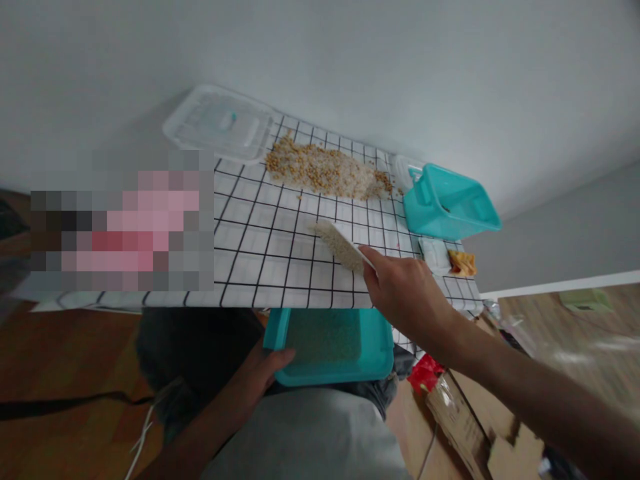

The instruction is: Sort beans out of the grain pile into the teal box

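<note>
My right hand (397, 277) is closed on a thin white flat scraper (350, 241), its long edge against a small heap of pale grains (343, 253) on the checked tablecloth. Below the table's front edge, my left hand (270, 367) grips the left side of a teal plastic box (325, 381), thumb over the rim. Fine grain covers the bottom of this box. Farther back on the cloth lies a long spread of mixed yellow kernels and pale grains (325, 170).
A clear plastic lid (220, 123) lies at the back left. At the right end stand another teal box (450, 207), a white packet (435, 257) and an orange-yellow wrapper (463, 263). A pixelated patch covers the table's left. Cardboard (460, 413) lies on the floor at right.
</note>
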A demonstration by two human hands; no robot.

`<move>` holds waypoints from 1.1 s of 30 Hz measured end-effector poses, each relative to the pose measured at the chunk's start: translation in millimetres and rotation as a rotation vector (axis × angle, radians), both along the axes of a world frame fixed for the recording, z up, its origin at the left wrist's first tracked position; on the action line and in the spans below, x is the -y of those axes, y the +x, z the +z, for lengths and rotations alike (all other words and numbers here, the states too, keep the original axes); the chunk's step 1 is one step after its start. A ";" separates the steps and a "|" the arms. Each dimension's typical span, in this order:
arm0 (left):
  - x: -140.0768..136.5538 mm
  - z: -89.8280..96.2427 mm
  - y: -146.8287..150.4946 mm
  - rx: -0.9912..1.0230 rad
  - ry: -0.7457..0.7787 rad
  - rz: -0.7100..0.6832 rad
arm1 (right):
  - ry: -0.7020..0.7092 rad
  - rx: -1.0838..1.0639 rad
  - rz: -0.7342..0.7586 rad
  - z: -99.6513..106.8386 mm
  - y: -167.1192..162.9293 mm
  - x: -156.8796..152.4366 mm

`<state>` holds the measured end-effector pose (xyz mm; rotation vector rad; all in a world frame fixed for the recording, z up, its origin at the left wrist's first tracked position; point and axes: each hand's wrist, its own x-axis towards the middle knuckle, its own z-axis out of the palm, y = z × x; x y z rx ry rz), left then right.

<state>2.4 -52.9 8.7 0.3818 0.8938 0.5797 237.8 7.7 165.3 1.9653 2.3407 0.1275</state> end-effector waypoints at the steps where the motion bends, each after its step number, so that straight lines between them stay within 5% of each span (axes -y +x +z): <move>1: 0.3 0.2 0.1 -0.002 -0.002 0.002 | 0.001 0.005 -0.012 0.4 -3.7 1.0; 10: 1.1 -4.0 -0.4 -0.019 -0.003 -0.002 | 0.026 -0.039 -0.115 0.5 -35.8 7.1; 15: -0.9 0.0 -0.1 -0.001 0.002 0.003 | 0.065 -0.067 -0.113 12.4 -20.8 -5.9; 21: -2.1 5.5 0.9 0.006 0.028 0.020 | -0.002 -0.305 0.302 14.0 37.0 -77.1; 25: 0.3 8.4 5.1 -0.069 0.022 0.069 | -0.031 -0.381 0.417 2.2 51.3 -111.2; 33: 0.9 10.6 7.3 -0.080 0.006 0.059 | -0.095 -0.365 0.517 -2.5 50.6 -91.3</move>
